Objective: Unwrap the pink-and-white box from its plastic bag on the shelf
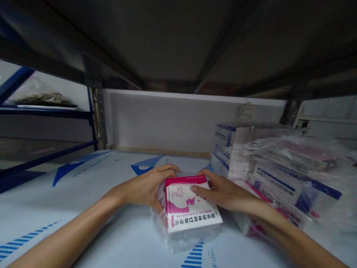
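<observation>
Between my two hands is a white and pink medicine box [192, 210], its printed face turned up, with a clear plastic bag [178, 242] around its sides and underneath. My left hand [152, 186] grips the left side of the bagged box, the thumb near its left edge and the fingers behind. From the right, my right hand [223, 191] holds the box, thumb lying on the top face and fingers at the far right edge. Whether more boxes lie beneath it in the bag, I cannot tell.
Several white and blue boxes [232, 152] are stacked at the right, many in clear plastic [292, 149]. Blue-printed film covers the shelf [111, 230]. A dark shelf [173, 44] hangs low overhead. Blue rack bars [47, 156] stand at the left; a pale wall [156, 119] closes the back.
</observation>
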Motion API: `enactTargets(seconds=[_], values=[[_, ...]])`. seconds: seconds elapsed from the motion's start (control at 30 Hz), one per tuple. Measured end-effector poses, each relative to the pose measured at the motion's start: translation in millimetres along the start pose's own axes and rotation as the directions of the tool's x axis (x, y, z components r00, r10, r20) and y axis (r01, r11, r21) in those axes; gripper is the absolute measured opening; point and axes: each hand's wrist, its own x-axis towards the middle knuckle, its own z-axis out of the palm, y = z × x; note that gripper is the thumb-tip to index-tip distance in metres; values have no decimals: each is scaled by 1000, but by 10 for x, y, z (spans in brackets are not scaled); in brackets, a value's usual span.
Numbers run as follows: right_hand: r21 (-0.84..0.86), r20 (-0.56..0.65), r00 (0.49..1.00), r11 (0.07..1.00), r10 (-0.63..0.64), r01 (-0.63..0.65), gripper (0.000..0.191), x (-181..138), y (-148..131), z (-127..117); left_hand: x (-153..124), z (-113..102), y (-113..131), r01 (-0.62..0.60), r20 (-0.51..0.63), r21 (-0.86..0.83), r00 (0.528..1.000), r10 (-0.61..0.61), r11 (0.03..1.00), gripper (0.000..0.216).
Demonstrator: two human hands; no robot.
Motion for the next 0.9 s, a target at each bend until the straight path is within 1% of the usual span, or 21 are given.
enactTargets(seconds=[0.1, 0.17, 0.2, 0.23, 0.3, 0.33, 0.4, 0.47, 0.53, 0.57, 0.67, 0.77, 0.83, 0.9], values=[[194, 42, 999, 981, -21, 12, 49, 11, 42, -93, 0, -28, 7, -1, -79, 33, 997, 4, 999, 63], [278, 98, 995, 961, -25, -3, 52, 3, 41, -156, -3, -59, -12, 23, -90, 55, 996, -18, 998, 60], [292, 125, 992, 956, -22, -15, 54, -9, 33, -187, -6, -72, -25, 38, -79, 64, 996, -33, 997, 58], [281, 141, 990, 959, -19, -22, 59, -26, 19, -216, -9, -81, -40, 49, -56, 70, 997, -45, 996, 55], [211, 150, 988, 977, -35, 3, 68, -74, -20, -266, -12, -77, -65, 54, 28, 60, 998, -55, 997, 48], [163, 155, 987, 986, -50, 25, 69, -102, -43, -287, -13, -65, -72, 45, 80, 41, 996, -48, 998, 45], [56, 157, 984, 995, -88, 81, 64, -152, -89, -314, -13, -27, -74, 23, 162, -11, 987, -21, 1000, 41], [-48, 117, 980, 985, -161, 168, 56, -188, -133, -324, -14, 9, -67, 28, 182, -36, 983, -21, 999, 42], [-121, 53, 970, 963, -237, 242, 50, -204, -171, -321, -19, 23, -61, 58, 134, -21, 989, -54, 998, 50], [-111, 39, 967, 961, -250, 253, 48, -203, -186, -317, -25, 20, -61, 72, 96, -13, 993, -70, 997, 54], [56, 22, 982, 981, -187, 185, 43, -174, -208, -303, -56, -21, -86, 79, 5, -45, 997, -79, 996, 70], [223, -71, 987, 962, -145, 157, 41, -114, -198, -294, -89, -61, -154, 90, -11, -93, 996, -91, 992, 87], [310, -155, 980, 936, -125, 168, 40, -67, -177, -287, -102, -71, -210, 115, 2, -78, 993, -115, 990, 90], [383, -241, 966, 905, -94, 184, 39, -25, -150, -274, -110, -78, -257, 135, 5, -40, 991, -135, 990, 86]])
